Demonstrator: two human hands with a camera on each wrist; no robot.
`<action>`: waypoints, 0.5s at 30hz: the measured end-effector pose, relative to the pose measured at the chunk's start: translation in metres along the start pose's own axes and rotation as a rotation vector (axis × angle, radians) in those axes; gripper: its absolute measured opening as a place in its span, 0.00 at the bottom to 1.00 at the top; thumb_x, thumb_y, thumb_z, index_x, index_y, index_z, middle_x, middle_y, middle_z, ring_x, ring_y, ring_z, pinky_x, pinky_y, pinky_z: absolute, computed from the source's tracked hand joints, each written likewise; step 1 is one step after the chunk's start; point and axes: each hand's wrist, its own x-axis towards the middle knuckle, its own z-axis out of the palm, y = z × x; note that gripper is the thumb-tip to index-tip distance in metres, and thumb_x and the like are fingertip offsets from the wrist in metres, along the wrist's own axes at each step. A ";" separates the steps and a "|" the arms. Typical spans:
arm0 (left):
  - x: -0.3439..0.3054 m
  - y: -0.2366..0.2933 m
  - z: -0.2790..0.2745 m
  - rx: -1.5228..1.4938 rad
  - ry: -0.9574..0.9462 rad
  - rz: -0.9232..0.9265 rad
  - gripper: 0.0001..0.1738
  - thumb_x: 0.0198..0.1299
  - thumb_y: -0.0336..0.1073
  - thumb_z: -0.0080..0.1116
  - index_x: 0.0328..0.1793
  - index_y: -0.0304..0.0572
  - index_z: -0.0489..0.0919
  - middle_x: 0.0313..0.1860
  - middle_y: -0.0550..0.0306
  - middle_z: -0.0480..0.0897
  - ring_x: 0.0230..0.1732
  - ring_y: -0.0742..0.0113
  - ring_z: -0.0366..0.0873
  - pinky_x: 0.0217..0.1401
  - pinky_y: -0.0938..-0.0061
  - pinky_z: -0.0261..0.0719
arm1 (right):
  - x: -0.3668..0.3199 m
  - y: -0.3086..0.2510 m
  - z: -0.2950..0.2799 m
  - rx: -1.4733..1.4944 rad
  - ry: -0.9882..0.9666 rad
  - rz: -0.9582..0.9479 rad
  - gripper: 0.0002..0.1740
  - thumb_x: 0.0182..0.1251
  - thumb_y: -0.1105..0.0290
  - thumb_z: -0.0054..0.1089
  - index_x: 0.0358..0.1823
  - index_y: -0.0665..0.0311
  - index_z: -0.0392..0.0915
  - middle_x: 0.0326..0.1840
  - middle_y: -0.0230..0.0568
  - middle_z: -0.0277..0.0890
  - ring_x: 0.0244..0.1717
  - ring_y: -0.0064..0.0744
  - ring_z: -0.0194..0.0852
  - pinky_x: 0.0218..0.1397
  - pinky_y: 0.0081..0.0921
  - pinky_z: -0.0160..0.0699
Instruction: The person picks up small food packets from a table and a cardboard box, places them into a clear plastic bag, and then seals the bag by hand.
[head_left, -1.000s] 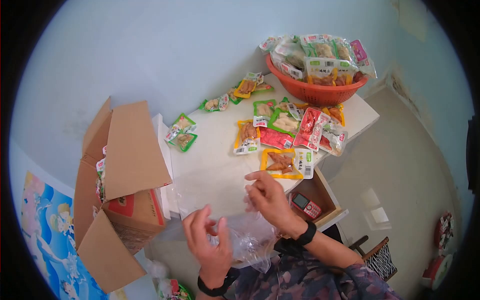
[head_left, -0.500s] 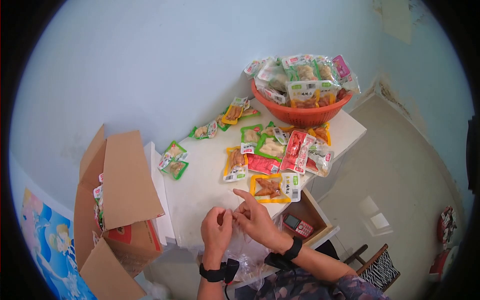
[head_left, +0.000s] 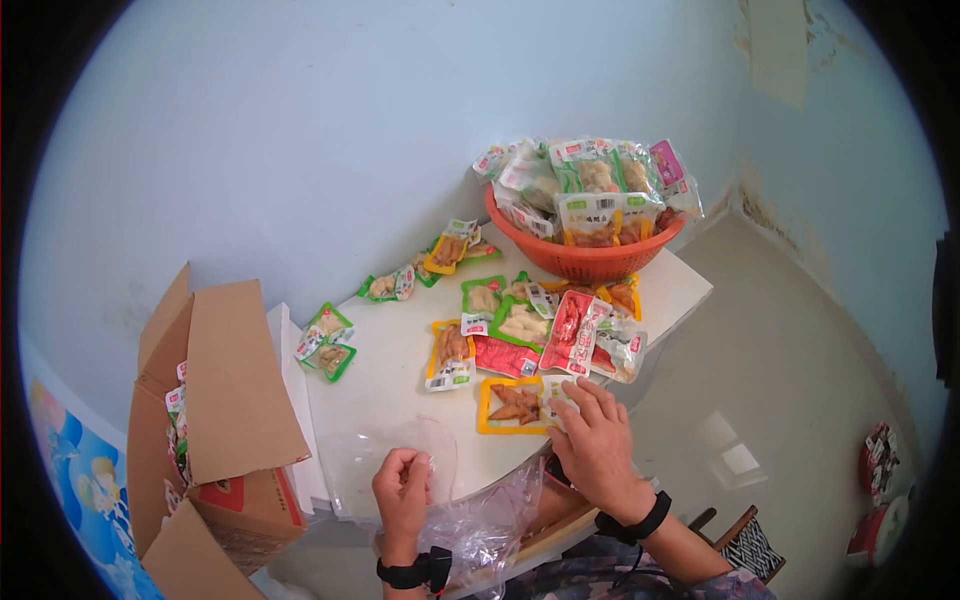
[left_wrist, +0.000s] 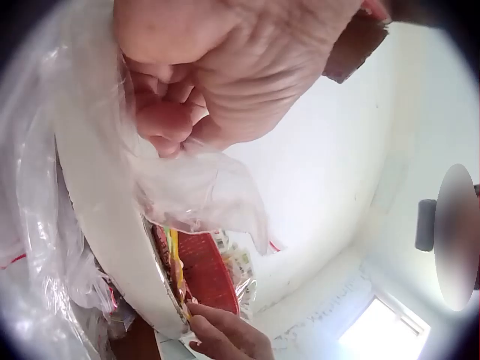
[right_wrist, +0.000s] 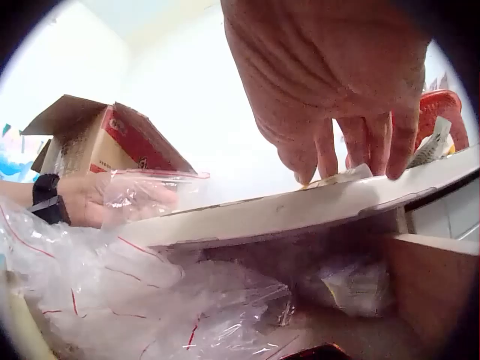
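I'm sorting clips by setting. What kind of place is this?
Probably a small home packing spot: a white table strewn with sealed snack packets, an orange basket heaped with more, an open cardboard box, a clear plastic bag pinched in the left hand.

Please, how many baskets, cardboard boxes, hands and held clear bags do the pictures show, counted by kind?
Orange basket: 1
Cardboard box: 1
Hands: 2, left hand and right hand
Clear bag pinched by left hand: 1
Total: 5
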 end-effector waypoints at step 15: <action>-0.008 -0.006 -0.001 -0.149 0.059 0.046 0.04 0.73 0.31 0.62 0.43 0.42 0.79 0.28 0.67 0.80 0.24 0.85 0.70 0.23 0.86 0.66 | 0.044 -0.069 0.084 -0.008 -0.303 -0.369 0.24 0.62 0.71 0.62 0.62 0.64 0.81 0.68 0.53 0.77 0.65 0.47 0.75 0.55 0.42 0.78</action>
